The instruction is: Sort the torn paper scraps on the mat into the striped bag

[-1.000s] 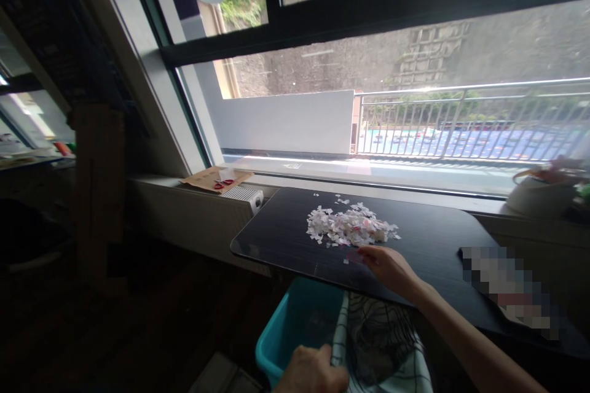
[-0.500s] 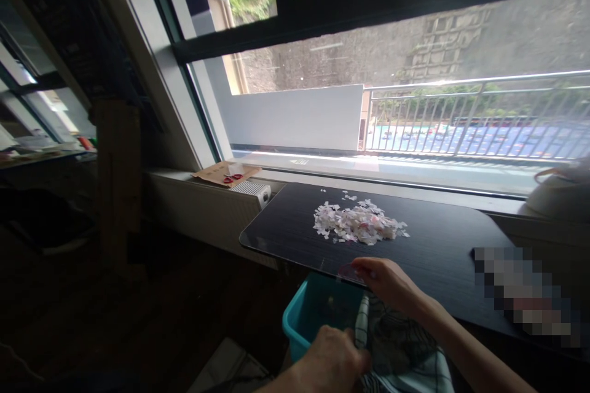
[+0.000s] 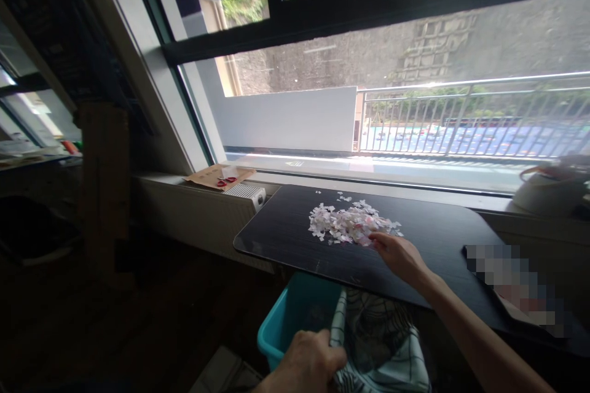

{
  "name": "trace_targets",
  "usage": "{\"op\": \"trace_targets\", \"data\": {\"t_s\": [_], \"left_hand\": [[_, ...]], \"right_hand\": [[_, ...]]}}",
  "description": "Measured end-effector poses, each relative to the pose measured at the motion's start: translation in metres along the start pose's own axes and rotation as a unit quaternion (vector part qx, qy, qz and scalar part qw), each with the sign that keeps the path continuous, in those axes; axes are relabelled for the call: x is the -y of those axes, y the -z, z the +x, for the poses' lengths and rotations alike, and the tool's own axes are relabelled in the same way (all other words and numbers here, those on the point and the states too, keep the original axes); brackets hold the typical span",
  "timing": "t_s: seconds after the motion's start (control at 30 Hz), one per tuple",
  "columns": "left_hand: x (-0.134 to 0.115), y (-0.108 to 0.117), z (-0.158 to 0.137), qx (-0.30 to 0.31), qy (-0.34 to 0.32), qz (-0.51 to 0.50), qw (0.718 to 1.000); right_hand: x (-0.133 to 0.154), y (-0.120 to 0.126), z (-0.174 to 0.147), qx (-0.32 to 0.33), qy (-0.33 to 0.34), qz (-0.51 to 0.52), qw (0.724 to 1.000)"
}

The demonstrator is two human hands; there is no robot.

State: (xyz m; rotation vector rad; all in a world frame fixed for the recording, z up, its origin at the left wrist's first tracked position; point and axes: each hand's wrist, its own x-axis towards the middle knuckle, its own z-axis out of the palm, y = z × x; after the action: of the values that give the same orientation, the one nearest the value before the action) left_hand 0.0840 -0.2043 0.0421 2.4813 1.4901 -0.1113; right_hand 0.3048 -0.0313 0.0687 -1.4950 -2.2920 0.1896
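A heap of small white and pinkish paper scraps (image 3: 343, 224) lies on a dark tabletop (image 3: 276, 221). My right hand (image 3: 400, 256) is at the heap's near right edge, thumb and fingers pinched together among the scraps. Whether a scrap is between the fingertips cannot be made out. Below the table's front edge, my left hand (image 3: 313, 353) is closed around the rim of a checkered cloth bag (image 3: 338, 319), which hangs open. Left of the bag stands a turquoise bin (image 3: 276, 325), its inside dim, with something pale low down.
Red-handled scissors (image 3: 226, 182) rest on brown cardboard (image 3: 203, 177) by the window, near a white radiator (image 3: 203, 209). A blurred-out flat object (image 3: 514, 288) lies at the table's right. A pale bag-like object (image 3: 546, 187) sits on the right of the sill.
My right hand has moved from the table's front edge, where it held a pinkish see-through piece, up to the scraps. My left hand still grips the bag; the view has shifted slightly.
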Motion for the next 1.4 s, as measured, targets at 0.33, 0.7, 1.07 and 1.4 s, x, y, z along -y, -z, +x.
{"op": "trace_targets", "data": {"t_s": [0.33,0.7,1.07,1.4], "left_hand": [[0.009,-0.007,-0.013,-0.022,0.013,-0.007,1.0],[0.013,-0.009,-0.014,0.003,0.03,-0.071,0.997],[0.01,0.001,-0.012,0.003,0.03,-0.109,0.994],[0.009,0.009,-0.01,0.028,0.044,-0.119,0.991]], "right_hand": [[-0.017,-0.001,-0.005,0.007,0.0,-0.022,1.0],[-0.017,-0.006,-0.02,-0.002,0.025,-0.005,1.0],[-0.006,-0.006,-0.032,-0.009,0.03,0.055,0.998],[0.004,-0.005,-0.056,0.003,0.081,0.092,0.992]]}}
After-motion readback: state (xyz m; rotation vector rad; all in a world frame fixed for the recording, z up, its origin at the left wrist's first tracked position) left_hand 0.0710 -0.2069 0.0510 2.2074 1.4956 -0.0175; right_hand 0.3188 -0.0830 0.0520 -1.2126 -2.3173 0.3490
